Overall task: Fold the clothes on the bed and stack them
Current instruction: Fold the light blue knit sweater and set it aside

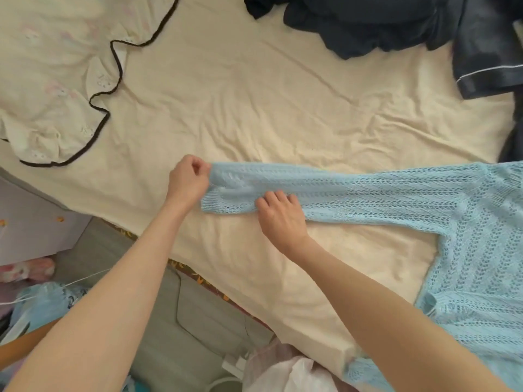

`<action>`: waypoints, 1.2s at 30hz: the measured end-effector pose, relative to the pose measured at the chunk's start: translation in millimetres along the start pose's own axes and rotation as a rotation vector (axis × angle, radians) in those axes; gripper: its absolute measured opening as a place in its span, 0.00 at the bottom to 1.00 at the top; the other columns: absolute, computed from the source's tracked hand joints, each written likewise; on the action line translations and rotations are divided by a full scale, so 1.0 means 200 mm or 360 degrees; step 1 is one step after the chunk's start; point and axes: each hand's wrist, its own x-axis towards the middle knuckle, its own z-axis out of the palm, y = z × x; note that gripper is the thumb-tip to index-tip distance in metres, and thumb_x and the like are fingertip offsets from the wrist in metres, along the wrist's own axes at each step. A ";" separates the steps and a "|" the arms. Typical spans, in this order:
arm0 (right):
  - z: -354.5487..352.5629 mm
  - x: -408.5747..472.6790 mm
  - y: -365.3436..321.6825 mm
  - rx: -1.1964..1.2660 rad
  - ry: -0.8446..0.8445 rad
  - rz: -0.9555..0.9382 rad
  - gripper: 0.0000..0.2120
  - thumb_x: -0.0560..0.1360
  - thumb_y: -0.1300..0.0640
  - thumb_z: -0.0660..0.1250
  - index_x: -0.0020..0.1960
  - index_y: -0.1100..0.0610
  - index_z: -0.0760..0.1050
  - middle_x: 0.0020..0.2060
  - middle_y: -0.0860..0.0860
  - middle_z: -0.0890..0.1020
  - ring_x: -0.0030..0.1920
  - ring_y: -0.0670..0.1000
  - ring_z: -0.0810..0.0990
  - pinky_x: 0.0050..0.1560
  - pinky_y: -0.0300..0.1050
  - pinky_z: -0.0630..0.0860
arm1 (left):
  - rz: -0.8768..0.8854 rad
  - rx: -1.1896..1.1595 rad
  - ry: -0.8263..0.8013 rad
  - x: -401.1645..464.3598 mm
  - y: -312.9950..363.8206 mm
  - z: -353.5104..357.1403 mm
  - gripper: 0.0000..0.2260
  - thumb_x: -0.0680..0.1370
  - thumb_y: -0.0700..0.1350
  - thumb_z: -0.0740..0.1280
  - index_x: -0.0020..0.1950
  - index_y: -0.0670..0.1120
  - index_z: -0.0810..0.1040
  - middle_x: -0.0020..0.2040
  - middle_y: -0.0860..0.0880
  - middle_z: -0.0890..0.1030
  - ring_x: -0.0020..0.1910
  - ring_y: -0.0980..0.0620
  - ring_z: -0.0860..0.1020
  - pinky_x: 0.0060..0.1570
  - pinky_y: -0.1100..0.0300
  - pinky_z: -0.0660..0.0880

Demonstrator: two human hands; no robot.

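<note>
A: Sweater (441,210) position?

B: Flat on the sheet (254,108), one sleeve (283,190) stretched out toward the left hand (188,179). Body lies beyond the right wrist, away from the fingertips.

A: Finger state?

B: Left hand closed, pinching the cuff (215,205) at its far corner. Right hand (278,213) curled, fingertips pressing down on the sleeve just beside the cuff; whether it grips cloth, cannot tell.

A: Surroundings?

B: Cream garment (56,94) with dark trim well beyond the left knuckles; dark clothes (382,21) far past the right fingertips.

Bare sheet (254,108) lies open between cream garment (56,89) and dark clothes (382,21).
</note>
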 end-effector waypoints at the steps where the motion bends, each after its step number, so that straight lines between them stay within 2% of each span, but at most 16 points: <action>1: 0.00 -0.02 -0.01 0.0084 0.0064 -0.0016 0.10 0.57 0.67 0.74 0.32 0.57 0.75 0.28 0.51 0.75 0.29 0.54 0.74 0.30 0.42 0.67 | -0.0005 -0.0057 0.0073 0.02 0.00 -0.03 0.08 0.78 0.43 0.63 0.53 0.40 0.76 0.48 0.46 0.78 0.45 0.52 0.72 0.40 0.69 0.62; 4: 0.00 -0.11 -0.04 0.0197 0.0048 -0.0157 0.07 0.62 0.66 0.72 0.36 0.58 0.75 0.32 0.52 0.76 0.32 0.54 0.74 0.32 0.44 0.67 | -0.0049 -0.0127 0.0117 0.05 -0.02 -0.05 0.09 0.78 0.43 0.64 0.54 0.39 0.76 0.49 0.44 0.78 0.47 0.50 0.72 0.41 0.69 0.62; 6: 0.02 -0.14 -0.03 0.0183 -0.0194 -0.0149 0.06 0.69 0.64 0.68 0.46 0.58 0.77 0.41 0.53 0.78 0.41 0.55 0.76 0.39 0.46 0.69 | -0.0119 -0.0185 0.0057 0.03 -0.04 -0.02 0.11 0.78 0.45 0.65 0.57 0.39 0.75 0.50 0.45 0.78 0.49 0.49 0.74 0.44 0.68 0.64; 8: 0.05 -0.14 -0.01 0.0246 -0.0454 -0.0084 0.14 0.77 0.62 0.57 0.61 0.57 0.72 0.55 0.53 0.76 0.55 0.55 0.73 0.50 0.47 0.66 | -0.0227 -0.0296 0.0011 -0.01 -0.05 0.01 0.17 0.76 0.49 0.68 0.60 0.40 0.72 0.51 0.48 0.76 0.50 0.51 0.74 0.48 0.65 0.66; 11: 0.04 -0.15 -0.01 0.0474 -0.0519 -0.0007 0.19 0.79 0.60 0.54 0.69 0.55 0.66 0.64 0.52 0.72 0.63 0.55 0.69 0.60 0.49 0.64 | -0.0433 -0.0395 -0.0066 -0.07 -0.10 0.04 0.24 0.73 0.51 0.72 0.62 0.40 0.72 0.56 0.47 0.76 0.54 0.50 0.75 0.57 0.58 0.71; 14: 0.02 -0.22 -0.01 0.0689 -0.0475 0.0035 0.20 0.80 0.58 0.56 0.72 0.55 0.66 0.69 0.51 0.70 0.69 0.53 0.67 0.67 0.48 0.61 | -0.0605 -0.0554 -0.0212 -0.15 -0.14 0.09 0.19 0.73 0.49 0.72 0.58 0.39 0.77 0.56 0.43 0.80 0.55 0.45 0.79 0.59 0.48 0.74; 16: -0.02 -0.27 0.00 0.0886 -0.0430 0.0149 0.20 0.80 0.57 0.58 0.71 0.56 0.66 0.69 0.51 0.71 0.69 0.52 0.67 0.69 0.45 0.60 | -0.0612 -0.0639 -0.0130 -0.21 -0.13 0.10 0.13 0.76 0.47 0.69 0.55 0.40 0.78 0.53 0.44 0.81 0.54 0.45 0.79 0.57 0.50 0.75; 18: -0.07 -0.29 0.02 0.1247 -0.0436 0.0450 0.19 0.81 0.56 0.58 0.70 0.57 0.68 0.67 0.50 0.73 0.68 0.50 0.69 0.67 0.41 0.62 | -0.0460 -0.0603 0.0021 -0.26 -0.08 0.08 0.08 0.78 0.47 0.65 0.52 0.43 0.74 0.48 0.49 0.79 0.48 0.51 0.77 0.49 0.61 0.74; 20: -0.15 -0.30 0.06 0.1754 -0.0505 0.0870 0.16 0.81 0.53 0.59 0.66 0.56 0.72 0.63 0.51 0.77 0.63 0.48 0.74 0.64 0.41 0.68 | -0.0194 -0.0484 0.0148 -0.35 0.01 0.05 0.07 0.80 0.48 0.62 0.48 0.45 0.70 0.40 0.54 0.74 0.37 0.62 0.74 0.35 0.73 0.67; 22: -0.23 -0.31 0.13 0.2312 -0.0546 0.1210 0.12 0.80 0.52 0.60 0.59 0.54 0.75 0.56 0.52 0.81 0.55 0.48 0.79 0.58 0.43 0.75 | 0.0032 -0.0409 0.0165 -0.44 0.12 0.03 0.08 0.80 0.47 0.62 0.45 0.44 0.67 0.35 0.54 0.71 0.32 0.64 0.72 0.29 0.71 0.64; 25: -0.35 -0.37 0.27 0.2787 -0.0448 0.1427 0.12 0.80 0.50 0.59 0.54 0.56 0.77 0.47 0.53 0.83 0.47 0.50 0.82 0.51 0.44 0.79 | 0.0403 -0.0263 0.0049 -0.57 0.30 0.04 0.05 0.79 0.43 0.63 0.48 0.42 0.72 0.34 0.51 0.73 0.33 0.51 0.71 0.33 0.60 0.61; 27: -0.43 -0.44 0.38 0.2874 -0.0356 0.1481 0.15 0.79 0.48 0.59 0.53 0.59 0.77 0.45 0.54 0.83 0.45 0.51 0.82 0.49 0.46 0.80 | 0.0744 -0.0155 -0.0058 -0.70 0.44 0.09 0.06 0.79 0.41 0.64 0.53 0.40 0.76 0.38 0.45 0.78 0.36 0.44 0.74 0.37 0.57 0.65; 29: -0.51 -0.54 0.50 0.2885 -0.0306 0.1544 0.18 0.78 0.45 0.60 0.53 0.60 0.77 0.45 0.54 0.83 0.44 0.51 0.83 0.48 0.47 0.81 | 0.1024 -0.0063 -0.0221 -0.86 0.57 0.17 0.08 0.78 0.39 0.65 0.55 0.40 0.78 0.44 0.43 0.80 0.41 0.42 0.78 0.40 0.52 0.73; 32: -0.61 -0.80 0.72 0.2795 -0.0278 0.1599 0.21 0.74 0.40 0.64 0.52 0.58 0.80 0.45 0.54 0.84 0.44 0.51 0.84 0.43 0.44 0.80 | 0.1242 0.0060 -0.0495 -1.15 0.73 0.36 0.11 0.77 0.38 0.65 0.58 0.44 0.79 0.47 0.44 0.79 0.44 0.41 0.79 0.40 0.49 0.76; 34: -0.67 -1.02 0.85 0.2616 -0.0331 0.1619 0.18 0.73 0.43 0.67 0.49 0.57 0.81 0.42 0.52 0.84 0.41 0.49 0.83 0.39 0.41 0.78 | 0.1399 0.0177 -0.0668 -1.35 0.81 0.52 0.14 0.76 0.36 0.64 0.60 0.45 0.78 0.47 0.44 0.76 0.44 0.42 0.78 0.39 0.48 0.75; 36: -0.69 -1.25 0.98 0.2472 -0.0360 0.1690 0.09 0.74 0.53 0.70 0.40 0.58 0.78 0.33 0.53 0.77 0.31 0.46 0.78 0.32 0.37 0.74 | 0.1561 0.0241 -0.0848 -1.57 0.88 0.66 0.16 0.73 0.33 0.62 0.59 0.44 0.78 0.45 0.42 0.74 0.41 0.42 0.76 0.33 0.49 0.72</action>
